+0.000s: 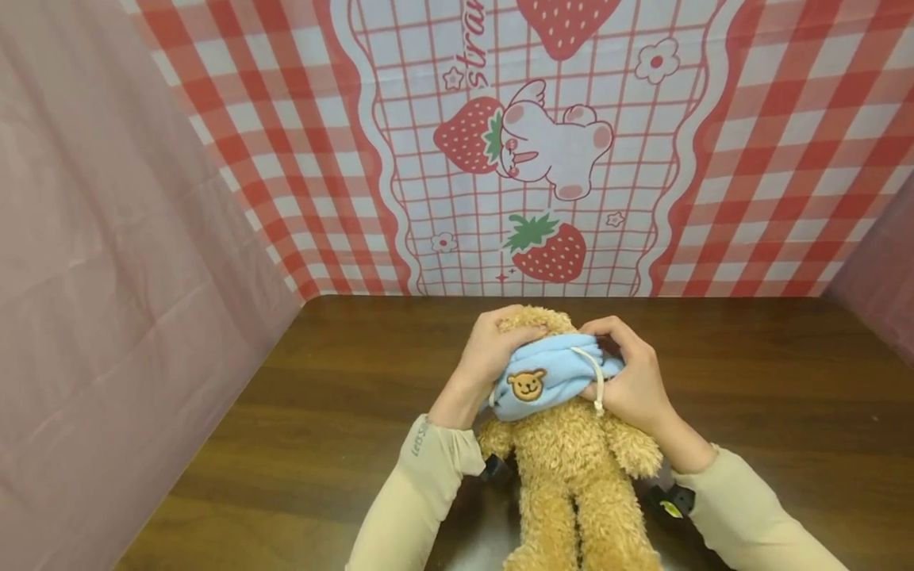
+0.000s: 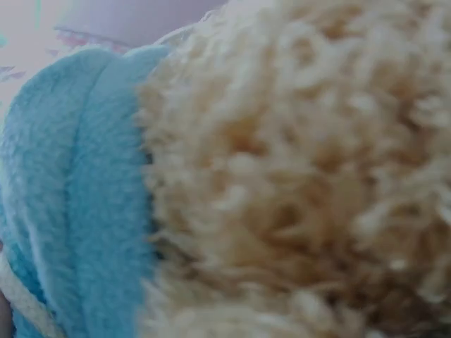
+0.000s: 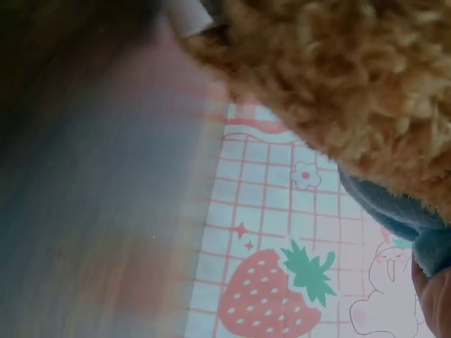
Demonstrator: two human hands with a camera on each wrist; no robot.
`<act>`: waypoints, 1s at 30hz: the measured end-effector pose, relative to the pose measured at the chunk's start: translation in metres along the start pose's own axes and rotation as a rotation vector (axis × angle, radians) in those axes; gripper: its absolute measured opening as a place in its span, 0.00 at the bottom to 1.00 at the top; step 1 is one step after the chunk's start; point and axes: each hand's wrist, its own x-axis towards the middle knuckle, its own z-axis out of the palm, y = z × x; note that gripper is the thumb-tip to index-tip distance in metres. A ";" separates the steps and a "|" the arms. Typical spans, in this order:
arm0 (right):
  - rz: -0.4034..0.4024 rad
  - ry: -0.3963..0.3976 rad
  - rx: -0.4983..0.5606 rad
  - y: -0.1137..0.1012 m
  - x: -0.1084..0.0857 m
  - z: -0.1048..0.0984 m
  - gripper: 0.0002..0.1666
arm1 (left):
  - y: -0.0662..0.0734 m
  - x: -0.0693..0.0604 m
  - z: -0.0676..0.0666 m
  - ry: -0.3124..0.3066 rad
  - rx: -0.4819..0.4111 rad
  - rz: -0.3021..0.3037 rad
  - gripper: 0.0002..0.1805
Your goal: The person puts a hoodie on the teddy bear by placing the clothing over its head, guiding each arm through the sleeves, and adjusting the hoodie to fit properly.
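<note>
In the head view a teddy bear (image 1: 567,452) lies on the bench (image 1: 336,420), blue cloth (image 1: 564,369) across its head; the left hand (image 1: 489,345) curls round that head, thumb along the cloth, and the right hand (image 1: 635,377) pinches the cloth's side beside the cord (image 1: 598,377). The left wrist view shows fleecy cloth against curly fur: probably light, limp and hard to damage. In the right wrist view the cloth bunches, so its edge seems a surer hold than the thin cord.

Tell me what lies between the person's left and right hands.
In the head view, light-blue fleece cloth with a bear-face patch spans from the left hand to the right hand, the teddy bear showing above and below it.
</note>
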 end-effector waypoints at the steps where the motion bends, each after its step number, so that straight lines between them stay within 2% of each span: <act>1: 0.033 0.016 -0.028 0.002 -0.001 0.000 0.29 | 0.000 0.000 0.001 0.016 -0.018 0.027 0.09; 4: 0.110 0.051 -0.124 0.011 -0.006 0.001 0.27 | 0.002 0.000 0.002 0.070 -0.037 0.096 0.08; 6: 0.141 0.057 -0.178 0.018 -0.010 0.002 0.24 | 0.002 0.000 0.002 0.108 -0.042 0.107 0.08; 8: 0.153 0.043 -0.218 0.022 -0.012 0.003 0.20 | 0.003 -0.001 0.001 0.155 -0.036 0.086 0.10; 11: 0.128 0.001 -0.246 0.023 -0.013 0.004 0.15 | 0.002 0.000 -0.001 0.220 -0.013 0.038 0.14; 13: 0.045 -0.057 -0.282 0.022 -0.013 0.004 0.10 | 0.001 0.001 -0.001 0.240 0.009 0.008 0.17; 15: -0.101 -0.139 -0.348 0.020 -0.012 0.003 0.08 | -0.002 0.003 -0.002 0.247 0.030 -0.025 0.20; 18: -0.356 -0.237 -0.452 0.015 -0.009 0.003 0.18 | -0.006 0.006 -0.005 0.247 0.052 -0.071 0.26; 19: -0.417 -0.256 -0.478 0.013 -0.008 0.003 0.21 | -0.007 0.007 -0.006 0.250 0.061 -0.089 0.28; 21: -0.448 -0.281 -0.501 0.012 -0.007 0.004 0.23 | -0.008 0.008 -0.009 0.240 0.065 -0.092 0.30; 23: -0.401 -0.303 -0.497 0.012 -0.008 0.004 0.23 | -0.007 0.008 -0.011 0.214 0.062 -0.081 0.31; 26: -0.205 -0.368 -0.404 0.012 -0.010 0.001 0.18 | -0.005 0.007 -0.015 0.165 0.057 -0.061 0.29; 28: -0.032 -0.429 -0.257 0.012 -0.010 -0.002 0.09 | -0.004 0.006 -0.018 0.138 0.060 -0.049 0.22; 30: 0.177 -0.479 -0.018 0.012 -0.010 -0.008 0.12 | -0.004 0.006 -0.021 0.119 0.072 -0.037 0.14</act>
